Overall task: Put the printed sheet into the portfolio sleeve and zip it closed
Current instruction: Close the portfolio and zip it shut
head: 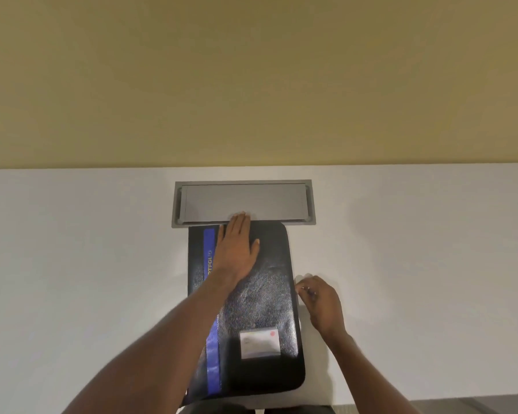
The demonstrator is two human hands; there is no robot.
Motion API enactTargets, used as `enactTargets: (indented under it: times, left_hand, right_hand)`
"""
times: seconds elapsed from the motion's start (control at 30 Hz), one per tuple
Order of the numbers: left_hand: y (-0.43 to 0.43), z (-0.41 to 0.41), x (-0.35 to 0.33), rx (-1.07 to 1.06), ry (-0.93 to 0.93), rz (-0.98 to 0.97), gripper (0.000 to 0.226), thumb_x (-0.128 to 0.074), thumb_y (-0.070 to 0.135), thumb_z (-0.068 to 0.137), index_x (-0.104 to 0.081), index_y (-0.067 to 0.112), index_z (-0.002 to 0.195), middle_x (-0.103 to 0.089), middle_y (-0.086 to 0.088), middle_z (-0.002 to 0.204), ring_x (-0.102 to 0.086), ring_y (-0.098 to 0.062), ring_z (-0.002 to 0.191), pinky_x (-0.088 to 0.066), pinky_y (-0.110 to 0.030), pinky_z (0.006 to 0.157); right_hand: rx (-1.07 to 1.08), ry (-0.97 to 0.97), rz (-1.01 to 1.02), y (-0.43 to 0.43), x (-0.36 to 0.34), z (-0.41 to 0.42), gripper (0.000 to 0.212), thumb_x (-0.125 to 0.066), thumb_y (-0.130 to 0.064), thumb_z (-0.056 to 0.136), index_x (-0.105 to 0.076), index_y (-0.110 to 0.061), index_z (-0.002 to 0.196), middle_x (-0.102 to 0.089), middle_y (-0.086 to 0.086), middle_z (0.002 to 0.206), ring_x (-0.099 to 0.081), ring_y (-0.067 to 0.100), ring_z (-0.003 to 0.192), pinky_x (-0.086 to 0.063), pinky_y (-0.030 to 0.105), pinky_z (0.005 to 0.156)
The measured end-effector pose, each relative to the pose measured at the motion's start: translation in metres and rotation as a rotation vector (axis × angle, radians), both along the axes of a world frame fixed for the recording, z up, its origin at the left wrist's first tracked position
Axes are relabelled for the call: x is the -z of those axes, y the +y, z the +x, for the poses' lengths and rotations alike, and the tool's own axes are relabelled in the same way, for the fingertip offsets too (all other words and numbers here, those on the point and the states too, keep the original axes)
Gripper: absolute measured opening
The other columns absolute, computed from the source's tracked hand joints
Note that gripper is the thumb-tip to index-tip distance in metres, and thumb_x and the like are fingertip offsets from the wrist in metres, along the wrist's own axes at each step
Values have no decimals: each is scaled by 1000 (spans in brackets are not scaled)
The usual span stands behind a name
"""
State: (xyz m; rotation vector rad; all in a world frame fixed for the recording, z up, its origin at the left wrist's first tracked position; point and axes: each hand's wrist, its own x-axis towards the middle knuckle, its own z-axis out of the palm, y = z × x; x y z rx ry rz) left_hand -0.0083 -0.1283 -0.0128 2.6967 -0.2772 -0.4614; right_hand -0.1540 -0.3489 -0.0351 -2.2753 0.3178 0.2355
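The left hand lies flat, fingers released, on the black portfolio sleeve. The right hand pinches a small zipper pull at its edge. Just beyond the left fingertips a grey hatch sits in the table.

White table, butted against yellow wall. Grey rectangular hatch set flush into top near far edge. Black portfolio sleeve flat on surface, far end overlapping hatch frame, near end at table's front edge.

You have one view, worn on your head, looking forward and steeply down at the white desk, close over it, with the yellow wall filling the upper half.
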Motion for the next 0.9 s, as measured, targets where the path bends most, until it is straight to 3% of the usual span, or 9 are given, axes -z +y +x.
enactTargets:
  times: [0.13, 0.27, 0.43, 0.57, 0.77, 0.9]
  left_hand:
    - [-1, 10, 5, 33, 40, 51, 62, -42, 41, 108, -27, 14, 162, -35, -7, 165, -26, -25, 155, -17, -53, 129]
    - [-4, 9, 5, 6, 24, 63, 59, -45, 40, 106, -35, 14, 159, -41, -8, 159, -31, -26, 151, -18, -56, 127]
    - [-4, 13, 3, -45, 43, 18, 59, -50, 39, 105, -37, 15, 157, -42, -8, 157, -31, -27, 151, -17, -56, 128]
    - [-3, 18, 3, -65, 94, 0, 59, -52, 42, 105, -38, 16, 156, -40, -7, 158, -28, -28, 152, -15, -56, 129]
    - [-9, 20, 1, -89, 116, -8, 60, -56, 43, 103, -39, 14, 153, -41, -7, 155, -28, -28, 152, -13, -58, 128]
    - [-10, 20, 2, -88, 119, -5, 60, -55, 43, 103, -39, 16, 154, -41, -6, 157, -26, -28, 153, -10, -58, 129]
  right_hand:
    - [69, -17, 7, 5, 0, -7, 39, -71, -21, 94, -61, -58, 88, -66, -22, 101, -65, 1, 88, -50, 16, 72]
    - [140, -86, 77, 13, 5, -8, 26, -68, -15, 97, -65, -41, 92, -68, -15, 97, -67, 10, 89, -57, 31, 74]
    - [200, -116, 128, 15, 4, 2, 33, -68, -7, 96, -67, -41, 95, -70, -17, 102, -69, 10, 96, -55, 22, 82]
    - [100, -71, 86, 14, 1, 1, 34, -62, -5, 98, -61, -38, 94, -66, -17, 97, -65, 8, 92, -48, 13, 77]
    - [47, -5, 43, 0, 1, -21, 30, -62, -7, 100, -58, -33, 85, -63, -12, 88, -60, 12, 82, -43, 14, 67]
    - [69, -23, 30, 1, 1, -11, 28, -65, -7, 99, -62, -33, 88, -60, -14, 89, -59, 11, 84, -40, 10, 68]
